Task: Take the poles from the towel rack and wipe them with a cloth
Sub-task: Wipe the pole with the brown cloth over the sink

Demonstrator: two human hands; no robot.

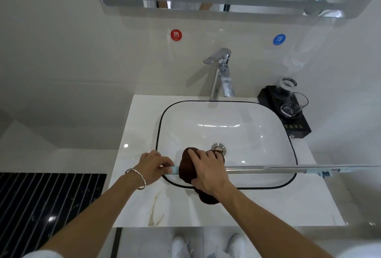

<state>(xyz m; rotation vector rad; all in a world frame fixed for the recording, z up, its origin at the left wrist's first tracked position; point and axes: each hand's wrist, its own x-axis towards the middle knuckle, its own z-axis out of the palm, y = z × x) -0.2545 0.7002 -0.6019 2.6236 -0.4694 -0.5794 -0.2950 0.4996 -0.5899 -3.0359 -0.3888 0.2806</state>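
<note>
- The white tabletop (144, 206) carries a sink (226, 125) with a dark-edged rim, a chrome tap (223, 72) at its far side and two glasses (292, 101) on a black tray at the far right.
- A long metal pole (268, 169) lies level across the near part of the sink, running from the left rim out past the right edge of view; it has a pale blue end cap at the left.
- A brown cloth (186, 165) is wrapped around the pole near its left end, with a tail hanging down over the near rim.
- The right hand (208, 171) has its grip closed over the cloth and the pole inside it.
- The left hand (154, 166) pinches the blue end of the pole, fingers closed, just beside the cloth.
- Risk, as I judge it: the pole is held only at its left end, so a hard wiping stroke could swing the free right end towards the glasses or the wall.
- The hanging cloth tail could also snag the sink rim and slip off the pole.
</note>
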